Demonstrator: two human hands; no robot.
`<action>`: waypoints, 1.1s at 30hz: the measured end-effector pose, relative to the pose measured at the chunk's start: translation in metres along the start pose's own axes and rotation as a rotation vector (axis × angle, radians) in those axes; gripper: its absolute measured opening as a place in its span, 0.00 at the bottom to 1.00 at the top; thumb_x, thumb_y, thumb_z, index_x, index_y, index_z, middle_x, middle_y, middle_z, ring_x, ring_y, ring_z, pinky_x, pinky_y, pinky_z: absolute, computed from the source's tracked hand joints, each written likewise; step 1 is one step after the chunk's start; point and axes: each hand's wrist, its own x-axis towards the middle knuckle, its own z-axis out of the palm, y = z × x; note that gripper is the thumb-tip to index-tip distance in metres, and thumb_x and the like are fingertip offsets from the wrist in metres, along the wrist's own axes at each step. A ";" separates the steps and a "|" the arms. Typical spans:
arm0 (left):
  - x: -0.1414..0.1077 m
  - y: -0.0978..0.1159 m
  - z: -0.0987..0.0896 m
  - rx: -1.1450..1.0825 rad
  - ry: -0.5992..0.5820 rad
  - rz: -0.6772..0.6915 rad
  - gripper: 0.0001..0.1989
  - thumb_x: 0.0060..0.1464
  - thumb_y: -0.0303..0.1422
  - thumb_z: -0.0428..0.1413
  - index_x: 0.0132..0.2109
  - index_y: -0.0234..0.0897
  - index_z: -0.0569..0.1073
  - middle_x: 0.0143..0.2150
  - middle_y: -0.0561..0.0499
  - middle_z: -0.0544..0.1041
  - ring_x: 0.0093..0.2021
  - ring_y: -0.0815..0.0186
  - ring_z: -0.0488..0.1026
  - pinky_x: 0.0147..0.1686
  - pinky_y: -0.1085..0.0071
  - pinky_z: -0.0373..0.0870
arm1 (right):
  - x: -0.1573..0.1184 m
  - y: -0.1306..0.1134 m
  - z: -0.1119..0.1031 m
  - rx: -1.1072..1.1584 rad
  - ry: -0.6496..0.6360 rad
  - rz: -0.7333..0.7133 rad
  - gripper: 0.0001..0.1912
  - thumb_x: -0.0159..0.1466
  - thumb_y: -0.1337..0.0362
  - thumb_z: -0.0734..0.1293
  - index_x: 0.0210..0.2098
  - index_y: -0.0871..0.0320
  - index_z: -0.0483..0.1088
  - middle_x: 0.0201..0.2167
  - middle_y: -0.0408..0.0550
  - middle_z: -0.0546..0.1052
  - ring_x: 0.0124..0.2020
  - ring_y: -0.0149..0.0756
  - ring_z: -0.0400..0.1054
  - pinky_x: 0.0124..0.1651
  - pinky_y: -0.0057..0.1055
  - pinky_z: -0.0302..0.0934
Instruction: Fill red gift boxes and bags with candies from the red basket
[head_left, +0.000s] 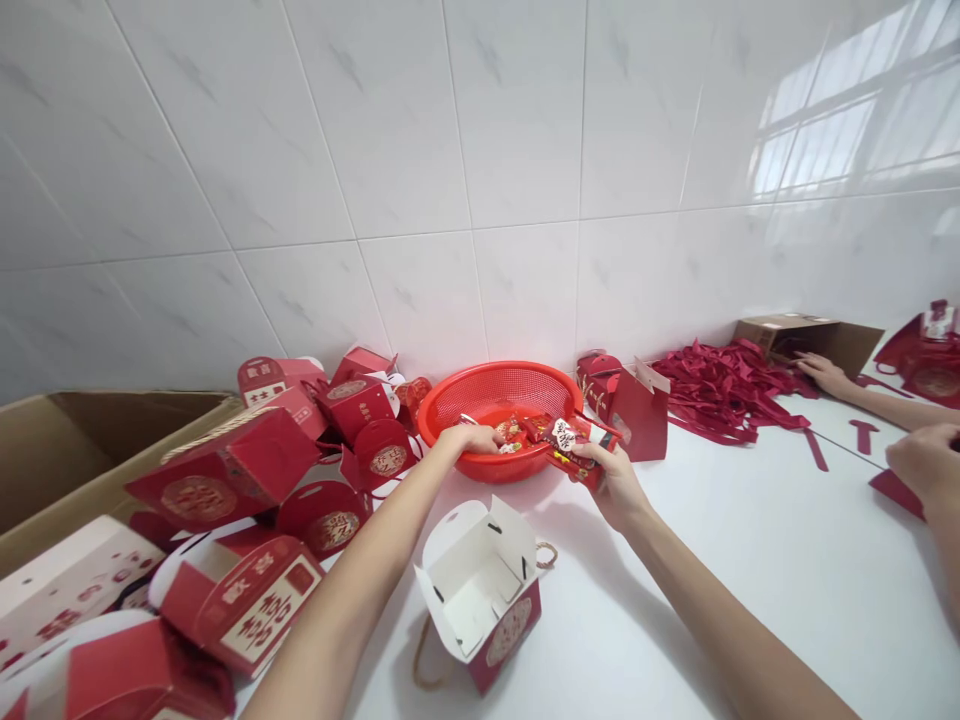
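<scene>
A red plastic basket [495, 385] stands against the wall with several small red packets [512, 432] inside. My left hand [474, 438] reaches over its near rim, fingers curled down at the packets; what they close on, if anything, is hidden. At the basket's right rim, my right hand [611, 482] grips a bunch of shiny red candy packets [574, 450], one with a white label. Between my forearms sits an open gift box [484, 580], white inside and red outside, with rope handles. Nothing shows inside it except its bare walls and slots.
Several red gift boxes [202, 480] pile up on the left beside a large cardboard carton [112, 440]. Right of the basket stand further red boxes [641, 405] and a heap of dark red ribbons [731, 385]. Another person's hands [825, 375] work near a small cardboard box [847, 345].
</scene>
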 end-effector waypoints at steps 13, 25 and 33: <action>-0.010 -0.020 0.019 -0.318 0.272 0.123 0.27 0.28 0.29 0.68 0.44 0.37 0.82 0.41 0.48 0.82 0.44 0.55 0.78 0.41 0.70 0.73 | -0.007 0.004 0.001 0.000 -0.060 0.022 0.22 0.44 0.67 0.77 0.40 0.58 0.77 0.36 0.48 0.82 0.36 0.41 0.76 0.39 0.34 0.73; -0.011 -0.016 0.024 -0.362 0.506 0.118 0.09 0.43 0.29 0.60 0.35 0.36 0.81 0.39 0.47 0.83 0.42 0.57 0.79 0.47 0.64 0.73 | -0.005 0.008 -0.002 -0.019 -0.032 0.022 0.18 0.44 0.68 0.76 0.36 0.58 0.77 0.33 0.47 0.82 0.33 0.39 0.75 0.34 0.33 0.72; -0.009 -0.017 0.023 -0.500 0.621 0.207 0.26 0.36 0.21 0.58 0.46 0.35 0.80 0.53 0.44 0.78 0.37 0.63 0.78 0.41 0.66 0.77 | -0.004 0.010 -0.004 -0.030 -0.030 0.018 0.21 0.44 0.67 0.77 0.39 0.58 0.77 0.35 0.48 0.82 0.36 0.42 0.76 0.40 0.38 0.73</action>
